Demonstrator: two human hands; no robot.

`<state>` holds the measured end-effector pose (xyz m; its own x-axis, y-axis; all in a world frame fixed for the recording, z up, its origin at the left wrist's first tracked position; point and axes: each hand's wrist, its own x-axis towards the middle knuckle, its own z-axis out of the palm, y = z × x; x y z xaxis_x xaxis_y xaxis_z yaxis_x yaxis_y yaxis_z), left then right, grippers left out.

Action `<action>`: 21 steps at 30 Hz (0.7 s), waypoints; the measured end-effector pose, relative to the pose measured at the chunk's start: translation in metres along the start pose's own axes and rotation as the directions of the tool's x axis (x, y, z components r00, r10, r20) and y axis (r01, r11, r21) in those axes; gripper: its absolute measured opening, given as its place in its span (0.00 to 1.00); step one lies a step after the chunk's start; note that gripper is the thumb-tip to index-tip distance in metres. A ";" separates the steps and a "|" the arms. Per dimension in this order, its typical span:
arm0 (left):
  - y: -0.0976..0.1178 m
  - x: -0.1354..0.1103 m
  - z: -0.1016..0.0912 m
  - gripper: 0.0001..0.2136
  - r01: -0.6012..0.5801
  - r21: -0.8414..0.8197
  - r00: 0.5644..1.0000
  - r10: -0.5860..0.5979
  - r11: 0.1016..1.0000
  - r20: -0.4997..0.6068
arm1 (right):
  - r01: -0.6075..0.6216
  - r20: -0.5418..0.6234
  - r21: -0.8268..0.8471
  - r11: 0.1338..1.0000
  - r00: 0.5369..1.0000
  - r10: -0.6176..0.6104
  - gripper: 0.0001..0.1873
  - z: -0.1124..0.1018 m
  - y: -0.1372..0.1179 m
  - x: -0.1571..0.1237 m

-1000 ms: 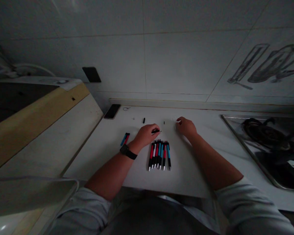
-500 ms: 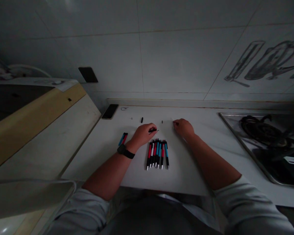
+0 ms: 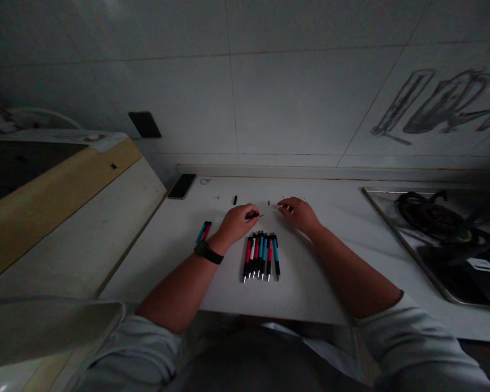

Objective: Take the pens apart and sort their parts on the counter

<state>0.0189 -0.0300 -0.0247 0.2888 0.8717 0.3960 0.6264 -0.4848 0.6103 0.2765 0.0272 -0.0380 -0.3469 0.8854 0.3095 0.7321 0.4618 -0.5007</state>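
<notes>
The white surface [image 3: 310,294] fills the middle of the view, with a gas stove [image 3: 433,223] sunk in at its three o'clock side. The left hand [image 3: 239,220] (a dark watch [image 3: 207,252] on its wrist) rests on the surface at eleven o'clock of the row of pens [image 3: 261,256]. Its fingers are closed round a thin dark pen piece [image 3: 255,216], whose tip sticks out toward three o'clock. The right hand [image 3: 300,213] lies at one o'clock of the row with its fingertips curled down on the surface. Whether it grips anything I cannot tell.

The row lies side by side, with red, blue and white barrels and the tips toward six o'clock. A phone [image 3: 182,186] lies flat at the surface's ten o'clock corner. A pair of pens [image 3: 203,231], one blue and one red, lies at nine o'clock of the left hand, apart from it. A small black piece [image 3: 235,200] sits at twelve o'clock of that hand.
</notes>
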 end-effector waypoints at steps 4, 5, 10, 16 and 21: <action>0.008 0.000 0.000 0.04 -0.027 -0.049 0.998 0.024 0.998 -0.058 | 0.078 0.017 0.299 0.951 0.996 -0.088 0.13 0.011 -0.027 -0.008; 0.010 0.000 0.000 0.04 -0.037 -0.059 0.997 0.033 0.998 -0.075 | 0.072 0.006 0.359 0.931 0.997 -0.079 0.12 0.013 -0.033 -0.009; 0.012 0.000 0.001 0.05 -0.052 -0.094 0.986 0.036 0.994 -0.164 | 0.027 -0.026 0.589 0.808 1.000 -0.014 0.13 0.021 -0.047 -0.009; 0.013 0.001 0.001 0.05 -0.043 -0.140 0.987 0.021 0.989 -0.161 | -0.006 -0.031 0.623 0.782 0.999 0.032 0.16 0.021 -0.043 -0.002; 0.006 0.002 -0.002 0.05 -0.019 -0.119 0.985 -0.002 0.993 -0.174 | -0.113 -0.091 0.320 0.941 0.985 0.149 0.13 0.001 -0.012 0.027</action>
<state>0.0212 -0.0314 -0.0189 0.1574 0.8468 0.5081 0.5301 -0.5066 0.6800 0.2577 0.0455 -0.0249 -0.1793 0.9357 0.3039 0.5403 0.3518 -0.7644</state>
